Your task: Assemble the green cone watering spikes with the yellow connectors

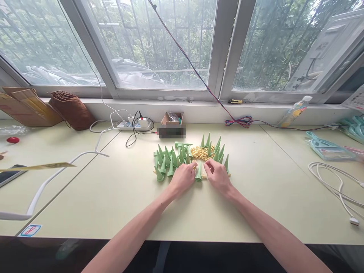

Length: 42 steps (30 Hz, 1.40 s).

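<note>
Several green plastic cones [167, 161] lie and stand in a cluster on the pale table [113, 197], beside a heap of small yellow pieces [201, 152]. More cones [217, 149] stand upright round the heap's right side. My left hand [183, 178] is curled, its fingertips pinching one green cone [198, 172] that stands between both hands. My right hand [217, 176] is curled too, thumb and fingers closed at the edge of the yellow heap, touching the same cone's right side; what its fingers hold is hidden.
A power strip [133, 124] with cables, a small cardboard box [171, 119] and a brown pouch [71, 110] sit at the back by the window. A bottle [294, 111] and blue packets [327, 148] lie right. White cable [338, 189] coils at the right; a phone [10, 175] lies left.
</note>
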Each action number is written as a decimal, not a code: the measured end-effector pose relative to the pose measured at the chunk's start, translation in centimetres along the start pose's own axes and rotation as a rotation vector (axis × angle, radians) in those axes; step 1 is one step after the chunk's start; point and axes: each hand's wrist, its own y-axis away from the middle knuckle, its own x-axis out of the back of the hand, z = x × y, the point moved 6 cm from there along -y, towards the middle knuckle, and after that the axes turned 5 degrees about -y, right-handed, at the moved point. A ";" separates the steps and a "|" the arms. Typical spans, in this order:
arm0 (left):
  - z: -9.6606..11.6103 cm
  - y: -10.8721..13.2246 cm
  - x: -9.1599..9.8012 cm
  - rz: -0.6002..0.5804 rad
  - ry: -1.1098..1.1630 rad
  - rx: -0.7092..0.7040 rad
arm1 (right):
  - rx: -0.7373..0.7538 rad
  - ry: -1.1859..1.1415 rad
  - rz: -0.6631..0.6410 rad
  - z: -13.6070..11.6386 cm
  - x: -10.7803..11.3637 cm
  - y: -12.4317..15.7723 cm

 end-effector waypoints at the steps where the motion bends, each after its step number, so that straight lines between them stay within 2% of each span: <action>1: 0.0 0.0 0.0 -0.006 -0.001 0.003 | 0.001 -0.001 -0.001 0.0 0.0 0.0; 19: 0.3 0.0 -0.4 -0.056 -0.095 0.017 | -0.015 0.002 -0.011 0.3 -0.3 0.0; 29: 1.0 0.3 0.7 0.126 0.107 -0.047 | -0.014 -0.035 -0.009 -0.2 -0.1 0.0; 36: 1.5 0.6 1.9 0.236 0.260 -0.026 | -0.012 -0.076 -0.008 -0.9 0.2 0.0; 42: 1.5 0.6 1.8 0.245 0.427 -0.016 | 0.011 -0.173 -0.037 -1.5 0.1 0.2</action>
